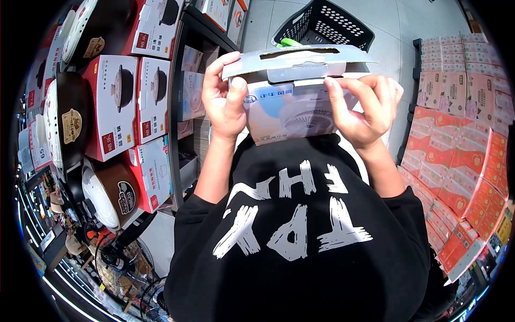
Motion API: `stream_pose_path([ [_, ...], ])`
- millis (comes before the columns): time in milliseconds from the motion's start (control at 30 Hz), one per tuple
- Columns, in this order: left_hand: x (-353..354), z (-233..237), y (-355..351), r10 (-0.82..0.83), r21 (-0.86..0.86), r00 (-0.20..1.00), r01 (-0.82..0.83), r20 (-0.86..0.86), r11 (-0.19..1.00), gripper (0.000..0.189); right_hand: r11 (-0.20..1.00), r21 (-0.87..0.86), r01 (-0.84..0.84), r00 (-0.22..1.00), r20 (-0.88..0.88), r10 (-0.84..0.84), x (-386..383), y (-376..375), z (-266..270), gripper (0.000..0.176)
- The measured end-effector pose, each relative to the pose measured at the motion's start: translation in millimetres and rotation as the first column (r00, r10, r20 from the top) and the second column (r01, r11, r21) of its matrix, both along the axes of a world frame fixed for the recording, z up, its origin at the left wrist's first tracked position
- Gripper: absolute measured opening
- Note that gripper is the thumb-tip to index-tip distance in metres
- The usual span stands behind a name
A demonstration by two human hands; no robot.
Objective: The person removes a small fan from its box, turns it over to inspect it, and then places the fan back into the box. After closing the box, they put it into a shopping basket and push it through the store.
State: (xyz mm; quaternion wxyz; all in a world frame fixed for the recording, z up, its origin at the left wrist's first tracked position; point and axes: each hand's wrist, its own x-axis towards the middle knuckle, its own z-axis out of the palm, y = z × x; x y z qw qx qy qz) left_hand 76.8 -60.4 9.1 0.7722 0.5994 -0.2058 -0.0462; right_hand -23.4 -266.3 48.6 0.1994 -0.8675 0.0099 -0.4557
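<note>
A cardboard box [263, 115] printed with a picture of a fan is in front of my chest, its top flap [300, 55] partly raised with a slot along it. My left hand [222, 102] is closed round the box's left top corner, thumb on the front and fingers at the flap's edge. At the right, my right hand [370, 107] has thumb and index finger pinched together at the front edge of the flap, beside its tuck tab [306, 72]. The inside of the box is hidden.
Beyond the box, a black perforated basket [343, 21] with a bright green item [290, 42] in it is on the tiled floor. Shelves at left carry boxed pots [111, 107] and display pots [72, 115]. Stacked pink and red packages [445, 145] line the right. Fans [120, 263] stand lower left.
</note>
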Motion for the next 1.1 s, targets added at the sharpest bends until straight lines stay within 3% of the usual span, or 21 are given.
stream_pose_path([
  [200, 1, 7, -1, 0.020, 0.064, 0.999, -0.023, 0.046, 0.998, 0.055, 0.986, 0.125, -0.110, 0.990, -0.077, 0.120, -3, 11, 2, 0.021],
  [300, 1, 6, 1, 0.004, 0.078, 0.998, -0.009, 0.057, 0.997, 0.055, 0.894, 0.423, -0.149, 0.977, -0.077, 0.200, -5, 25, -3, 0.021],
  [367, 2, 3, 3, -0.003, 0.059, 0.999, 0.001, 0.041, 0.998, 0.054, 0.720, 0.686, -0.103, 0.954, -0.137, 0.267, -8, 30, 8, 0.021],
  [433, 2, 4, 2, 0.008, 0.076, 0.997, -0.014, 0.078, 0.997, 0.053, 0.453, 0.891, -0.013, 0.920, -0.167, 0.354, -10, 31, 11, 0.020],
  [467, 2, 4, 2, 0.013, 0.085, 0.995, -0.021, 0.095, 0.996, 0.053, 0.344, 0.938, -0.049, 0.913, -0.098, 0.396, -9, 31, 11, 0.019],
  [567, 2, 4, 2, 0.025, -0.009, 1.000, -0.025, 0.002, 1.000, 0.047, 0.314, 0.948, -0.047, 0.914, -0.086, 0.397, -8, 36, 16, 0.016],
  [767, 2, 2, 2, 0.034, -0.032, 0.999, -0.034, -0.007, 0.999, 0.045, 0.353, 0.934, -0.056, 0.940, -0.069, 0.333, -5, 40, 8, 0.014],
  [867, 1, 0, 6, 0.010, -0.027, 0.999, -0.011, -0.043, 1.000, 0.048, 0.554, 0.825, -0.113, 0.938, -0.095, 0.333, -9, 37, 1, 0.013],
  [1067, 4, -2, 2, -0.001, -0.041, 0.999, 0.003, 0.033, 0.999, 0.056, 0.569, 0.815, -0.108, 0.948, -0.088, 0.306, -9, 38, 4, 0.015],
  [1100, 5, -1, 2, 0.001, -0.035, 0.999, 0.000, 0.032, 0.999, 0.056, 0.615, 0.781, -0.109, 0.945, -0.111, 0.308, -9, 36, 7, 0.015],
])
